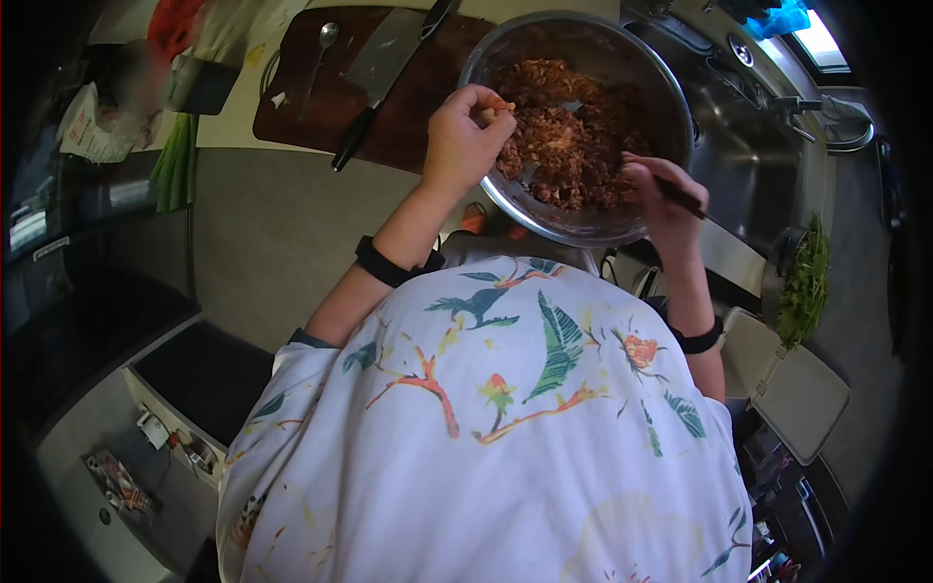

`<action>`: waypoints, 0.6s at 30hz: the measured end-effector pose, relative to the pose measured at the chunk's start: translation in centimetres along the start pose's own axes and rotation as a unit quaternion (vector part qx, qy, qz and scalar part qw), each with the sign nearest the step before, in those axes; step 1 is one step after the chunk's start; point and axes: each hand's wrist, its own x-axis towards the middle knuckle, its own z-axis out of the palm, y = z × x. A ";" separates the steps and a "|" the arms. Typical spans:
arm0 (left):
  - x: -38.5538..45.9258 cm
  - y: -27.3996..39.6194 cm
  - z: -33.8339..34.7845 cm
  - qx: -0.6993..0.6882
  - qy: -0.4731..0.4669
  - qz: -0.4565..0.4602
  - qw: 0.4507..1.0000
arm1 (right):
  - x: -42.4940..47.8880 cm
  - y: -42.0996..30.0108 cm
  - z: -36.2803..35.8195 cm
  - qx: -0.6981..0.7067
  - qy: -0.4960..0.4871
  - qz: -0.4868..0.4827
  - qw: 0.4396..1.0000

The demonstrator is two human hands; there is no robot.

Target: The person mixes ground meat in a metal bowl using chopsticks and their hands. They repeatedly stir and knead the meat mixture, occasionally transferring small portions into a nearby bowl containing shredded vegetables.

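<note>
A large stainless steel bowl (680, 95) holds reddish-brown minced filling (565, 146), which looks like seasoned meat. At the bowl's left side, the thumb and fingers of my left hand (463, 138) pinch a small pale piece of food (503, 109) over the filling. My right hand (674, 211) is at the bowl's right side, closed around a dark slender utensil (679, 197). Its far end is hidden by the hand and blurred, so its exact kind is unclear.
Left of the bowl, a cleaver (386, 58), a black-handled knife (353, 142) and a metal spoon (326, 44) lie on a brown cutting board (291, 95). Green onions (175, 164) overhang the counter. To the right are a steel sink (758, 146) and leafy greens (805, 284).
</note>
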 end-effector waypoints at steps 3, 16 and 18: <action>-0.1 0.4 0.1 -0.008 0.000 -0.005 1.000 | 0.0 1.2 -2.5 0.083 0.062 0.058 0.993; -1.2 0.9 1.0 0.120 0.035 0.104 0.987 | -0.7 0.0 -4.4 -0.064 0.024 0.158 0.985; -1.9 0.5 1.6 0.142 0.057 0.152 0.976 | -1.5 -0.2 -4.0 -0.016 0.003 0.204 0.979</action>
